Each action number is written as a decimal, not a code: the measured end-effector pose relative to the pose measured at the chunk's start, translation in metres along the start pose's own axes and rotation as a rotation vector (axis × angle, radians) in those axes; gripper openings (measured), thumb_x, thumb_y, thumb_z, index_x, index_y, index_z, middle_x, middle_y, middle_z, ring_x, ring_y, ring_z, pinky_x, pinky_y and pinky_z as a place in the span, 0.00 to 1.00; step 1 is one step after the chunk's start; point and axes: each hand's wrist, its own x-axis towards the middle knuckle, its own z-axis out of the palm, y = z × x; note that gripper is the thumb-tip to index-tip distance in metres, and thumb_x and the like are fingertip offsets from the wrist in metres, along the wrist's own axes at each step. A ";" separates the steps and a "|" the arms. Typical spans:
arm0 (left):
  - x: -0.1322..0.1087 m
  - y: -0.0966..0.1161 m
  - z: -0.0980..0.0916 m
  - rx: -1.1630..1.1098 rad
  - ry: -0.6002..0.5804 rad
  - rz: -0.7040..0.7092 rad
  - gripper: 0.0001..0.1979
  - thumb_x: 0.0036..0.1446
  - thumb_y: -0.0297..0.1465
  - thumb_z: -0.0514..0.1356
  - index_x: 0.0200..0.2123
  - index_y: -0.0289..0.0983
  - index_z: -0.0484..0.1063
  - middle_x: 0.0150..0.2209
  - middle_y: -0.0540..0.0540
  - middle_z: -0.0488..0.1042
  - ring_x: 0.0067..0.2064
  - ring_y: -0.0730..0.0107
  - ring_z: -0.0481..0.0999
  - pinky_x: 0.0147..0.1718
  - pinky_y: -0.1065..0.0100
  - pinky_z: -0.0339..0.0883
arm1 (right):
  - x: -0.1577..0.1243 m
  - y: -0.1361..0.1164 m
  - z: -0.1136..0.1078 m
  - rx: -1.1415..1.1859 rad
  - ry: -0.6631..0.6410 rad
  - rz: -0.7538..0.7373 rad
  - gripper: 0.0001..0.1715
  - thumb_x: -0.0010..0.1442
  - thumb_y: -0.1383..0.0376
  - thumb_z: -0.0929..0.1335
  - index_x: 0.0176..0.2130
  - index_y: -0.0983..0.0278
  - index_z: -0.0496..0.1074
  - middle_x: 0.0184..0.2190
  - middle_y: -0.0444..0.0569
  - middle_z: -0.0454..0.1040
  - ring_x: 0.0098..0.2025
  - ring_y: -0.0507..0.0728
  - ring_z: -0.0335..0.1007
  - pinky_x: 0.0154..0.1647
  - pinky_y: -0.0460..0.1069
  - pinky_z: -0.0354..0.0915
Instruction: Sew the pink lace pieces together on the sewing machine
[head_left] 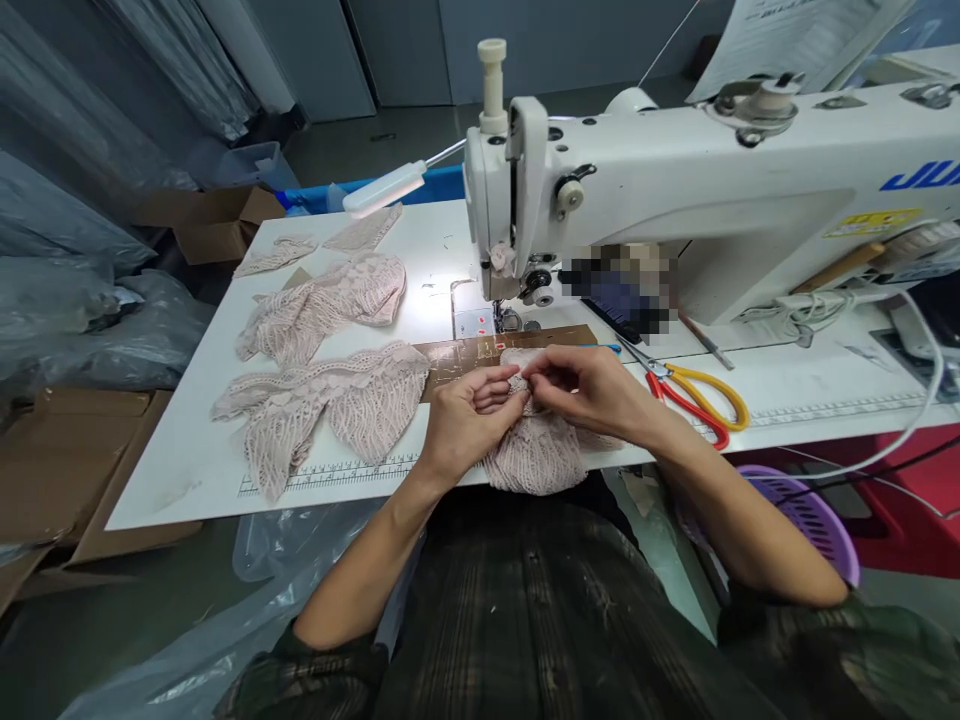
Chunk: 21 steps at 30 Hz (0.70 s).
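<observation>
A pale pink piece of lace fabric (536, 455) hangs over the front edge of the sewing table, its upper end pinched between my two hands. My left hand (472, 415) grips the lace from the left, fingers curled. From the right, my right hand (585, 390) pinches the same lace, thumb and forefinger closed. Both sets of fingertips nearly meet in front of the sewing machine's presser foot (496, 320). Under and behind the fingers lies a brown taped plate (457, 362). The exact edge held is partly hidden by the fingers.
More lace pieces (379, 400) lie on the left of the white table (187, 440). The white sewing machine (675, 180) fills the right. Scissors (697, 395) with red and yellow handles rest beside my right forearm. Cardboard boxes (82, 460) and a purple basket (814, 520) stand below.
</observation>
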 end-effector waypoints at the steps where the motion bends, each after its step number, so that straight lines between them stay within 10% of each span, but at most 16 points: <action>1: 0.000 0.000 0.000 -0.016 0.004 -0.016 0.19 0.48 0.30 0.71 0.45 0.31 0.80 0.35 0.43 0.84 0.37 0.66 0.85 0.42 0.70 0.82 | -0.002 0.002 0.001 0.057 0.009 0.017 0.08 0.60 0.66 0.66 0.36 0.66 0.75 0.25 0.43 0.73 0.25 0.47 0.63 0.28 0.43 0.58; 21: -0.012 -0.009 0.000 0.280 0.075 0.324 0.16 0.56 0.26 0.67 0.48 0.36 0.79 0.44 0.45 0.84 0.40 0.66 0.86 0.44 0.69 0.82 | 0.000 -0.006 0.012 -0.462 0.132 -0.160 0.10 0.59 0.68 0.65 0.28 0.65 0.73 0.26 0.48 0.76 0.26 0.51 0.66 0.29 0.47 0.54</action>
